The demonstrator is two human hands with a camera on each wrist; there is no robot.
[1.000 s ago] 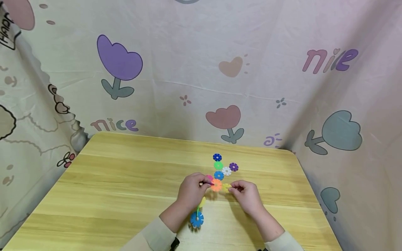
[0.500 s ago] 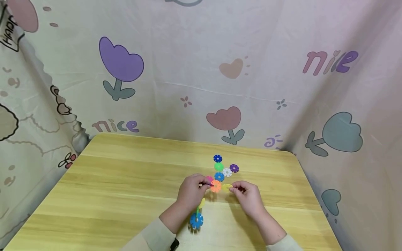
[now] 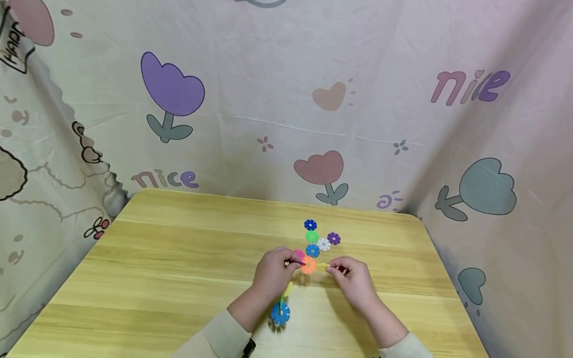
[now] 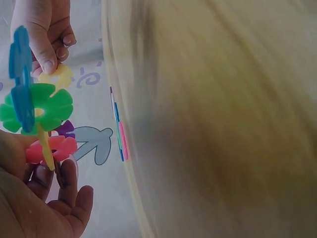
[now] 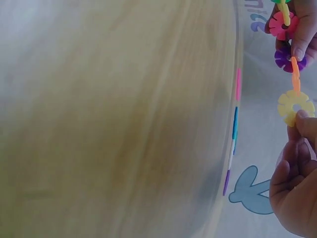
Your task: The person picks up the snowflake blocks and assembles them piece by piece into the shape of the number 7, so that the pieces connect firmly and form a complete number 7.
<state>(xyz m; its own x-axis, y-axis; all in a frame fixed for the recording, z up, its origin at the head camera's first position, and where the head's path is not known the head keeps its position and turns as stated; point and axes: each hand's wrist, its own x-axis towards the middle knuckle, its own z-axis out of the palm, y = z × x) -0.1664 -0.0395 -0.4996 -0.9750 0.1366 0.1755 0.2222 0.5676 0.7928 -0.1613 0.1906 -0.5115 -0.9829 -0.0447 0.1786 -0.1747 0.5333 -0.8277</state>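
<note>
Yellow and petal-notched, a small disc [image 5: 286, 104] is pinched in the right grip [image 3: 353, 281], its edge meeting an orange disc [image 3: 308, 270] between the two grips; whether they interlock I cannot tell. The left grip [image 3: 273, 272] pinches a purple disc [image 5: 282, 60] next to the orange one. Beside that grip is a pink disc [image 4: 64, 145], then, toward the person, a second yellow disc [image 4: 45, 146], a green disc [image 4: 58, 101] and a blue disc [image 4: 20, 64]. Just beyond both grips, flat on the desk [image 3: 179, 248], lie a loose pink disc [image 3: 298, 254], loose light-blue disc [image 3: 312, 254], loose white disc [image 3: 321, 244], loose purple disc [image 3: 336, 238], loose green disc [image 3: 312, 239] and loose dark-blue disc [image 3: 307, 225]. Well past them hangs a tulip-printed cloth [image 3: 250, 89].
</note>
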